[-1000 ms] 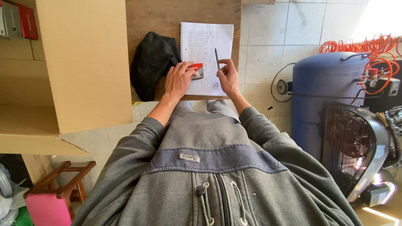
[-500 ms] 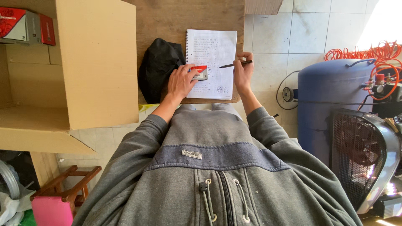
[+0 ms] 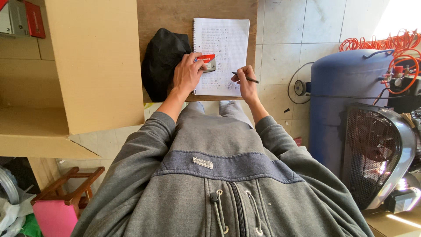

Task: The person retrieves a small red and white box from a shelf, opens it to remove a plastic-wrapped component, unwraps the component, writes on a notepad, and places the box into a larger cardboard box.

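Notebook: spiral notebook lies open at the wooden board's near edge.
Room: black bag just left; tiled floor right.
Left hand: curled on red-and-grey gadget.
Right hand: pinching pen on page.

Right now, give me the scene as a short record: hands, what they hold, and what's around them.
left hand: resting on a small red and grey device, pressing it onto the notebook
right hand: gripping a dark pen, tip down on the lower page
notebook: spiral-bound, squared paper, open flat on a wooden board
black cloth bag: on the board, left of the notebook
cardboard box: further left, flap open
blue tank: on the right, orange coiled hose above it
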